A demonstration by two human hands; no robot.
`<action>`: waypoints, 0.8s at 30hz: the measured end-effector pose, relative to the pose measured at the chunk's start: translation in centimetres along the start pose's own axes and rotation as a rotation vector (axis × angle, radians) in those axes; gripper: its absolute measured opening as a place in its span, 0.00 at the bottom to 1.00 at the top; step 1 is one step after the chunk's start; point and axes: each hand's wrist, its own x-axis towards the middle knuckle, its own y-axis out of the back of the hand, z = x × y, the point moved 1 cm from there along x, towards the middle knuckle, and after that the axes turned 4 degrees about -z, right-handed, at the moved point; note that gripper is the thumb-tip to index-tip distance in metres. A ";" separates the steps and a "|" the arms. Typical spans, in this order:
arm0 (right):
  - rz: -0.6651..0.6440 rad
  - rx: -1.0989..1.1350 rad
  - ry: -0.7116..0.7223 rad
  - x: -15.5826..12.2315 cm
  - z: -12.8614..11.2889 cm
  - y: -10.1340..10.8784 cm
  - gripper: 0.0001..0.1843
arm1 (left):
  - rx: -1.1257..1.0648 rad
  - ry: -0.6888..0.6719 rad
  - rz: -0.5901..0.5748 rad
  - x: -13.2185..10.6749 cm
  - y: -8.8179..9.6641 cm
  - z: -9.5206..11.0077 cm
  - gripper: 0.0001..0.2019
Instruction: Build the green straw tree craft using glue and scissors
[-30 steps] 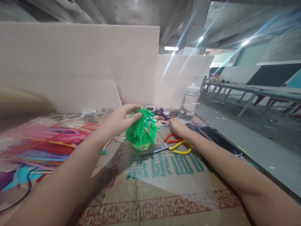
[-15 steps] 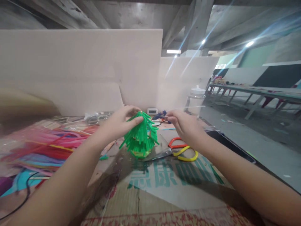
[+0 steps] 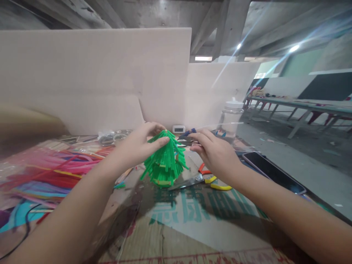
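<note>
A small green tree made of cut straw pieces (image 3: 164, 161) stands on a cardboard sheet (image 3: 189, 220). My left hand (image 3: 139, 145) pinches the tree's top between thumb and fingers. My right hand (image 3: 213, 152) hovers just right of the tree, fingers pinched together on a thin item too small to make out. Scissors with red and yellow handles (image 3: 203, 178) lie on the cardboard under my right hand.
A heap of coloured straws (image 3: 46, 168) fills the left. A phone (image 3: 273, 171) lies at the right edge. A clear plastic jar (image 3: 229, 119), a small white device (image 3: 178, 129) and blue-handled tools (image 3: 188, 134) sit by white foam boards (image 3: 96, 77).
My right hand lifted from the far items near the jar and came in beside the tree with fingers pinched. The left hand kept its hold on the tree's top.
</note>
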 end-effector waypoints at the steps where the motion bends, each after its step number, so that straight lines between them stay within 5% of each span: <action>1: 0.027 -0.030 0.019 -0.1 0.1 -0.2 0.23 | 0.002 -0.001 0.001 0.0 0.0 -0.1 0.19; 10: 0.081 -0.164 0.195 -0.7 0.4 -1.9 0.18 | 0.007 -0.006 0.000 0.0 0.0 -0.1 0.20; 24: 0.060 -0.192 0.200 -0.6 0.1 -1.9 0.18 | -0.012 -0.003 -0.015 -0.2 0.0 0.8 0.18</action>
